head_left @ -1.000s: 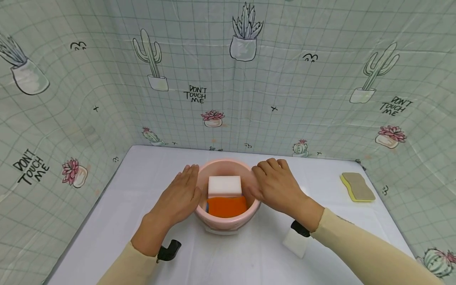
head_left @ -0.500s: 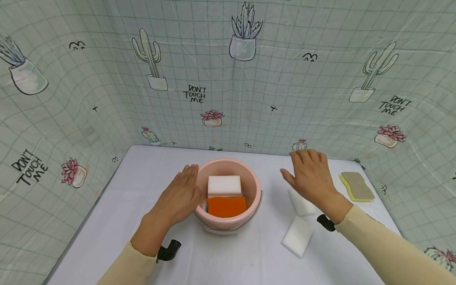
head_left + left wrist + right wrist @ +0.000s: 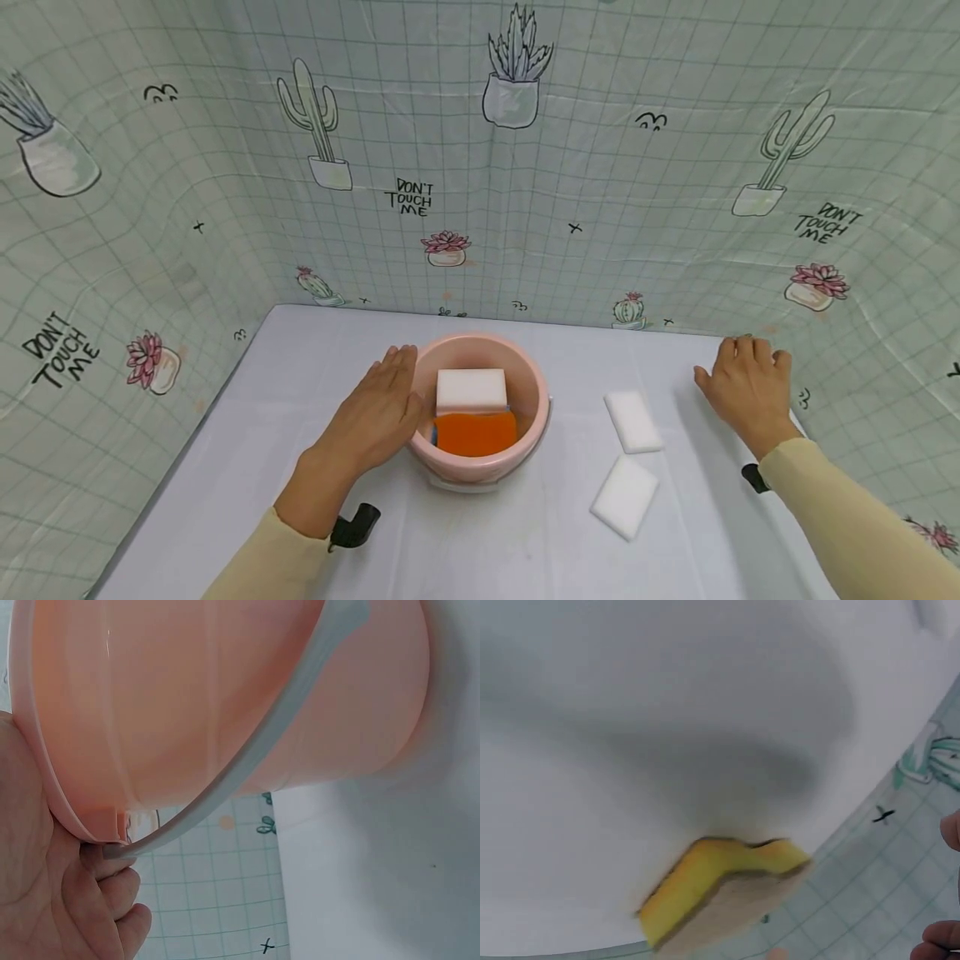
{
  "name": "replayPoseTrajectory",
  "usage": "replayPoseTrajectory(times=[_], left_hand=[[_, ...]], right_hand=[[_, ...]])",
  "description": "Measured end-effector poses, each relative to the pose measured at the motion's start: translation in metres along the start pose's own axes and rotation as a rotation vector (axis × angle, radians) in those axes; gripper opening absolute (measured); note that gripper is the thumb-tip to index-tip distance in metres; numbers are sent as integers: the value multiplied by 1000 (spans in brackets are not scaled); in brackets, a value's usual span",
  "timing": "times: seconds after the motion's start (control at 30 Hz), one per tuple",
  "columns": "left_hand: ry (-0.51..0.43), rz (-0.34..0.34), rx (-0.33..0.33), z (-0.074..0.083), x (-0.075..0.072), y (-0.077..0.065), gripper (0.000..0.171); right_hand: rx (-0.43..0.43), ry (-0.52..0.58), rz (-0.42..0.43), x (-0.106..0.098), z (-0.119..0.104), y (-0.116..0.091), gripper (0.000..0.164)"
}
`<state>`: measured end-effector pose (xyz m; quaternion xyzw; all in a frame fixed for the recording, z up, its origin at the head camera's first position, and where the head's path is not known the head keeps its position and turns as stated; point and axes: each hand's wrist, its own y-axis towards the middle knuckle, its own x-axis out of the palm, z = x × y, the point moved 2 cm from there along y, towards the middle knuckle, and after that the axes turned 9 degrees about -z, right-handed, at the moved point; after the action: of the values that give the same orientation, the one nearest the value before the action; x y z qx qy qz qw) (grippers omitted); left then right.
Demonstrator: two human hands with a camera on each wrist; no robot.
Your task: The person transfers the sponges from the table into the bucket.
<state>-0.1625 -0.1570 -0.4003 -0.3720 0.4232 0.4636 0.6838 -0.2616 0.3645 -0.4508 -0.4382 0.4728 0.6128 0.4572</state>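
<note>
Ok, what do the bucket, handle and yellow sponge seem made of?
Bucket: probably glossy plastic, from its bright highlights. Handle: likely smooth plastic, evenly pale grey. Yellow sponge: apparently matte foam, thick and shineless; blur leaves its beige face uncertain.

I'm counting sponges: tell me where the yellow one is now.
The yellow sponge is at the bottom middle of the right wrist view, by the table edge and patterned cloth; in the head view, the right hand seems to hide it.
</note>
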Motion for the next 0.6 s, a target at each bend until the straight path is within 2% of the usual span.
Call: replayPoseTrajectory(times=[0.13,0.27,0.47,0.6], left_hand=[[-18,16,30,-2,0,0,64],[-24,11,31,-3,0,0,64],[-20,12,25,-3,1,1,64],[-14,19,23,-3,1,1,65]], right_hand=[[4,-17,-18,15,21,-7,57],[-6,-41,-39,22,32,-13,59],[-12,-68,-106,29,43,-20,62],[-7,-57,-122,33,46,-24,59]])
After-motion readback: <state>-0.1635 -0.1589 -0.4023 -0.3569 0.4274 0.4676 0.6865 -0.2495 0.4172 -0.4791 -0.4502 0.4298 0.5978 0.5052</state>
